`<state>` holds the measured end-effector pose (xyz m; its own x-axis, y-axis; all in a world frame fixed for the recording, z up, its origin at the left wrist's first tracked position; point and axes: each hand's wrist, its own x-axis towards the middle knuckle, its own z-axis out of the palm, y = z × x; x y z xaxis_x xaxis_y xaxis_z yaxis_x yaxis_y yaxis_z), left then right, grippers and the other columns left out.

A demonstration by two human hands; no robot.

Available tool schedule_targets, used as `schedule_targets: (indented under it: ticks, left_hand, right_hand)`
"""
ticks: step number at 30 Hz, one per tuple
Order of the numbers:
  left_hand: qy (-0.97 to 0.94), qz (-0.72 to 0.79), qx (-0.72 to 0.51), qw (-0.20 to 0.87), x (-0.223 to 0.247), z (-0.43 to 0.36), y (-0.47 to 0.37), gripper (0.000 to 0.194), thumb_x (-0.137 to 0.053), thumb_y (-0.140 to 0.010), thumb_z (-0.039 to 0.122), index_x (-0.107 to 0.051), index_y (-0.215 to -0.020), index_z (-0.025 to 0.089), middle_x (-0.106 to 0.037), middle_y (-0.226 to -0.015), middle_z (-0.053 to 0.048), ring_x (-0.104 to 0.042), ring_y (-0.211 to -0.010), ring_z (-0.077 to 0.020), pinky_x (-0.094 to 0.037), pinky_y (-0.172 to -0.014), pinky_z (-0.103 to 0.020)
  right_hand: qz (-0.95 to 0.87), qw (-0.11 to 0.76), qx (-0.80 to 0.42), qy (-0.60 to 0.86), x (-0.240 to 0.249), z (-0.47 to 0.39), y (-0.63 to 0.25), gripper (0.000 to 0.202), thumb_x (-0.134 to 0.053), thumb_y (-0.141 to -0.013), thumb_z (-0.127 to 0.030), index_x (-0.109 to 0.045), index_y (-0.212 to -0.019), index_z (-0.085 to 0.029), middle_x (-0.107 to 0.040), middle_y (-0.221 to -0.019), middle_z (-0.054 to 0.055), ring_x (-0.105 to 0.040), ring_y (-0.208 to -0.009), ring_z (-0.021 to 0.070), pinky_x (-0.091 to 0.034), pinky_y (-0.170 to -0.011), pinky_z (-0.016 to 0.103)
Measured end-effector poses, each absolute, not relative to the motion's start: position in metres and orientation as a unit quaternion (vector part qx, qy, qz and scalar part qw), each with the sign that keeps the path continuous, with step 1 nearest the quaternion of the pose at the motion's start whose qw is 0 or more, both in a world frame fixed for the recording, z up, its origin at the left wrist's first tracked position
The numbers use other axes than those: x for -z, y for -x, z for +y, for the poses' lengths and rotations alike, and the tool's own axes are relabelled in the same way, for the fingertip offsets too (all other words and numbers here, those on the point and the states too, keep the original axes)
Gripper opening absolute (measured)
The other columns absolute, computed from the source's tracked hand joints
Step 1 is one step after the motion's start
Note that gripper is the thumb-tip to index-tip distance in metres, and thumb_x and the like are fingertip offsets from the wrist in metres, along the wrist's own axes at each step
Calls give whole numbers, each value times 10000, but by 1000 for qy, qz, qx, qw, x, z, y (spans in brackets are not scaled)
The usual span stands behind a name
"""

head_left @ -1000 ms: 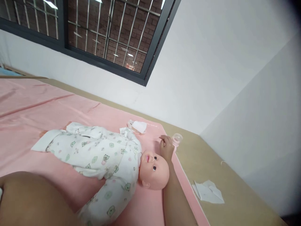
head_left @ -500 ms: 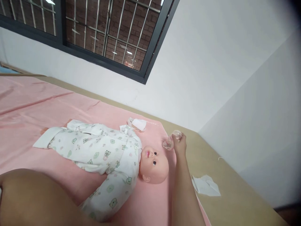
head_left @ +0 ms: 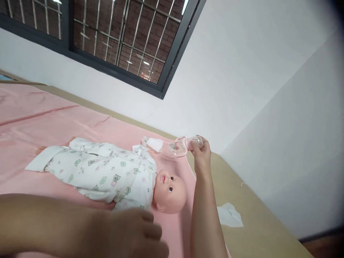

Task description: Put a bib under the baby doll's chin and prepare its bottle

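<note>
Right hand (head_left: 201,152) raised, clenched — left hand (head_left: 134,234) flat

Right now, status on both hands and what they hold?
Right hand in a closed grip on clear baby bottle with pink collar, lifted above pink sheet. Left hand open, empty, beside baby doll in printed white romper. Nothing between them.

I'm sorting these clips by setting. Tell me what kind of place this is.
Probably a plain indoor room set up for baby-care practice: a doll in a printed romper lies on a pink sheet over a low platform, beneath a barred window. The right hand holds a bottle.
</note>
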<state>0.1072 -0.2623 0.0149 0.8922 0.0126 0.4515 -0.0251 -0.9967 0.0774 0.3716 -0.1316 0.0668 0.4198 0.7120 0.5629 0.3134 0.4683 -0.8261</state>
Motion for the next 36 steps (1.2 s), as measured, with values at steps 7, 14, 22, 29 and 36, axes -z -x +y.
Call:
schedule_targets:
  ticks: [7,14,22,29,36]
  left_hand:
    - [-834,245,-477,-127,-64,-200,-77,324,-458,-920,194,-463,-1243,177,-620,-1173,-103,-590,-1040,-227,-456,-840,-357]
    - [-841,365,-399,-6,-68,-185,-72,601,-586,-817,362,-378,-1343,159,-600,-1247,-92,-585,-1045,-266,-430,-901,-410]
    - [-835,378,-390,84,-71,-190,-77,521,-538,-754,228,-437,-1261,169,-651,-1108,-42,-590,-925,-236,-412,-910,-393]
    - [-836,398,-363,101,-68,-191,-76,418,-505,-719,205,-485,-1136,189,-633,-941,-28,-545,-864,-251,-436,-819,-377]
    - [-837,389,-373,93,-66,-190,-76,363,-502,-734,198,-484,-1095,171,-627,-971,-29,-536,-822,-218,-393,-902,-405]
  right_hand:
    - [-630,605,-250,417,-95,-177,-287,468,-769,-665,-384,-596,-1063,-210,-645,-1068,48,-604,-989,180,-513,-835,323]
    - [-662,564,-292,398,-98,-203,-247,399,-762,-689,-392,-592,-1008,-221,-653,-975,24,-623,-899,164,-534,-741,290]
    - [-672,542,-313,396,-95,-209,-234,354,-720,-744,-396,-595,-1017,-210,-650,-942,22,-614,-858,147,-528,-704,265]
    - [-675,535,-328,389,-96,-209,-236,342,-707,-752,-424,-610,-996,-204,-650,-905,23,-606,-836,158,-515,-714,280]
    - [-659,561,-328,379,-92,-207,-232,347,-703,-742,-433,-621,-990,-204,-648,-926,30,-594,-847,162,-514,-758,299]
